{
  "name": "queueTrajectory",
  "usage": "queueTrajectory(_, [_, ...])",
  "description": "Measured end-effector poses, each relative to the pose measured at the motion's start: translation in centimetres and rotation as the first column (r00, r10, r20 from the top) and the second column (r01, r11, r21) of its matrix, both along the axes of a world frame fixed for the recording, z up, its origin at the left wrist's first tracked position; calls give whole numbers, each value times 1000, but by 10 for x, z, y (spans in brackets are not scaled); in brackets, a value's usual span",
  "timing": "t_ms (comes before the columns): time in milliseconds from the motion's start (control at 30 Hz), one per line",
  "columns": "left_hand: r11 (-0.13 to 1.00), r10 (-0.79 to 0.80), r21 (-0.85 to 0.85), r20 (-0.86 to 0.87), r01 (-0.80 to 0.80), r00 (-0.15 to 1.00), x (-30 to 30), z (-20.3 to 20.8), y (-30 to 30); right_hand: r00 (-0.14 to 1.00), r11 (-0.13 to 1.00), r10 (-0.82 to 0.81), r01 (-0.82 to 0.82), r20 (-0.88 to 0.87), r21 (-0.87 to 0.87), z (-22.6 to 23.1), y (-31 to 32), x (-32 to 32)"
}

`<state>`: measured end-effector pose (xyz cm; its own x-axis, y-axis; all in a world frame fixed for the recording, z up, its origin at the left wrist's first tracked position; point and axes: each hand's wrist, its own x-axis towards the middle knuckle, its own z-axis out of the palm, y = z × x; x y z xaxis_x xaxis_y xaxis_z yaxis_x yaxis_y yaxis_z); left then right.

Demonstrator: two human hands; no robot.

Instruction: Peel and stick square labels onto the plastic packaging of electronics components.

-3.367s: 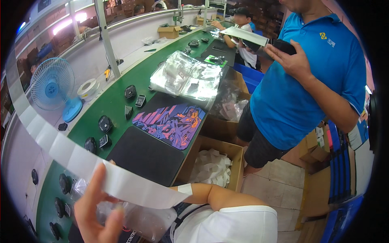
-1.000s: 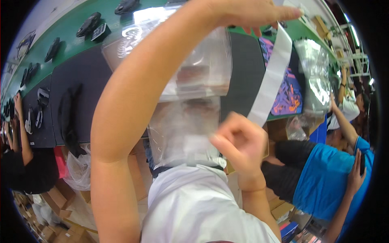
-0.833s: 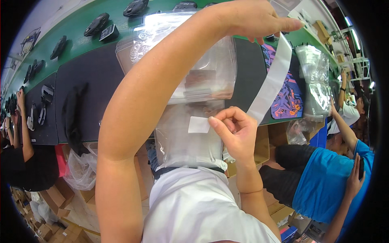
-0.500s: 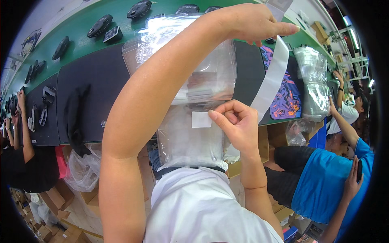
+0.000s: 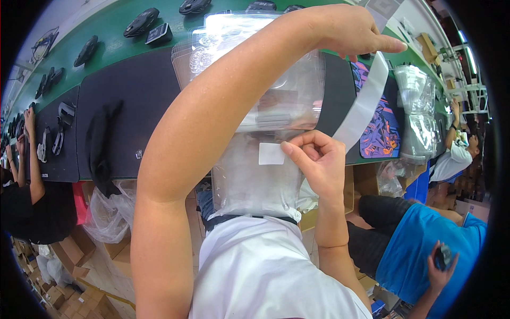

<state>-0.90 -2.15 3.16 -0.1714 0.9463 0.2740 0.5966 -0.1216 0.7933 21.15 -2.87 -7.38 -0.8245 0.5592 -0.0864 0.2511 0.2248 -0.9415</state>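
My right hand (image 5: 322,162) pinches the edge of a small white sticker (image 5: 271,153) between thumb and forefinger. Under the sticker lies a clear plastic bag (image 5: 255,183) that hangs over the table's near edge against my shirt. Farther up, a stack of clear bags (image 5: 295,101) is partly covered by my left forearm. My left arm crosses to the far right, where my left hand (image 5: 350,31) is closed at a long white label strip (image 5: 366,95). One finger sticks out to the right; the other fingers are mostly hidden. The strip curves down behind my right hand.
Black mats (image 5: 133,80) cover the green table (image 5: 111,50). Several computer mice (image 5: 141,22) line its far side. A black cloth (image 5: 103,143) lies left; a colourful patterned mat (image 5: 380,127) and bundled clear bags (image 5: 417,111) lie right. A co-worker in blue (image 5: 425,239) is close at right.
My view has shifted slightly, so the table scene sits a little farther right. Both hands keep their hold. The co-worker's hand at right has moved down, a dark object in it.
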Motion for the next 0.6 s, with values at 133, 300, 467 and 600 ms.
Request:
queueTrajectory(133, [1000, -14, -8, 25, 14, 1000, 4, 4, 2, 998, 988, -19, 8, 68, 157, -5, 1, -5])
queueTrajectory(300, [997, -77, 22, 41, 77, 996, -2, 0, -6, 999, 922, -25, 15, 23, 387, -15, -5, -3])
queueTrajectory(467, [995, 65, -79, 0, -64, 998, 1, -13, 20, 992, 834, 27, 48, -127, 549, -24, -14, 8])
queueTrajectory(600, [996, 88, -41, 72, -85, 994, 2, -17, 22, 918, 488, 391, -154, -58, 859, -10, -10, 25])
